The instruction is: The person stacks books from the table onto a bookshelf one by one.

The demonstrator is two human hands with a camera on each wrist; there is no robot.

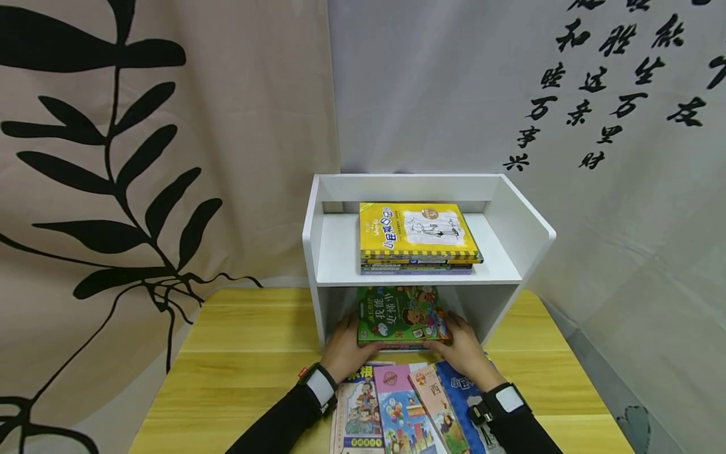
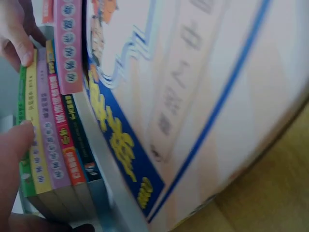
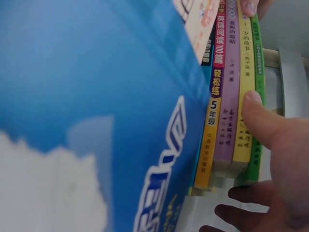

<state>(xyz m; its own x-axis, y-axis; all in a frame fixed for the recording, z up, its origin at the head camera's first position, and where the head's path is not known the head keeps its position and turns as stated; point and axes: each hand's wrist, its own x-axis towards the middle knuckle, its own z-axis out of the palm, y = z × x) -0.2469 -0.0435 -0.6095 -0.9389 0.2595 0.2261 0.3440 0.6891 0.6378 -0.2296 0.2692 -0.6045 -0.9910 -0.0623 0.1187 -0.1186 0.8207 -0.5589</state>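
Observation:
On the lower level of a small white bookshelf [image 1: 524, 230] lies a stack of books with a green-covered book [image 1: 391, 315] on top. My left hand [image 1: 345, 354] holds the stack's left side, and my right hand [image 1: 466, 353] holds its right side. Both thumbs press on the spines at the front. In the left wrist view, the stack shows green, yellow, purple [image 2: 47, 116] and red-pink spines, with a dark one beneath. In the right wrist view, my right thumb touches the yellow spine [image 3: 245, 72]; the fingers lie beside the stack.
A second stack, topped by a yellow book [image 1: 377, 233], sits on the upper shelf. In front, several books lie fanned on the wooden table [image 1: 244, 353], among them a pink-and-blue book [image 1: 399, 403] and a blue book [image 1: 460, 386]. Curtains hang behind.

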